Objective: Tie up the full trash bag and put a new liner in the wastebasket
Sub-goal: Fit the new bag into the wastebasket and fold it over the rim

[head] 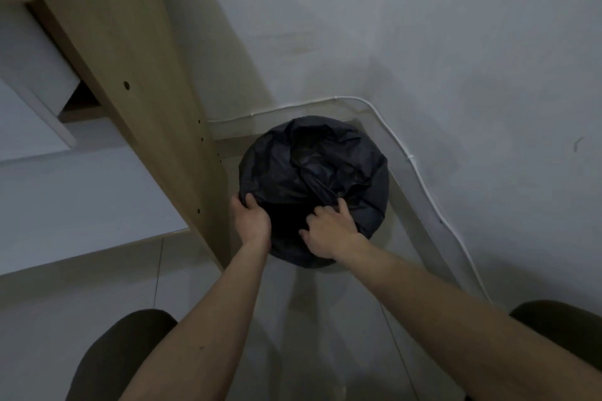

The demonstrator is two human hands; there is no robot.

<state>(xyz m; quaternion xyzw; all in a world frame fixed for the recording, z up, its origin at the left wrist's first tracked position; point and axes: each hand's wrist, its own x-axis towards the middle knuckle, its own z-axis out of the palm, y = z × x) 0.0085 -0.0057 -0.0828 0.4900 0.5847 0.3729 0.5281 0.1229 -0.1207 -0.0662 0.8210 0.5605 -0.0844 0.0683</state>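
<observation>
The black trash bag (312, 172) covers the round wastebasket entirely — its plastic crumpled and creased on top. It stands on the floor in a wall corner, just beside a wooden panel.

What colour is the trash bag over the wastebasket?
Black, plain with no pattern; the trash bag shows best in the head view.

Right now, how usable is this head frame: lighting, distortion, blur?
Head view: dim, flat light; the black trash bag shows few folds, its near side almost featureless black; wide-angle bending curves the wooden panel and white cable; both hands fairly sharp.
</observation>
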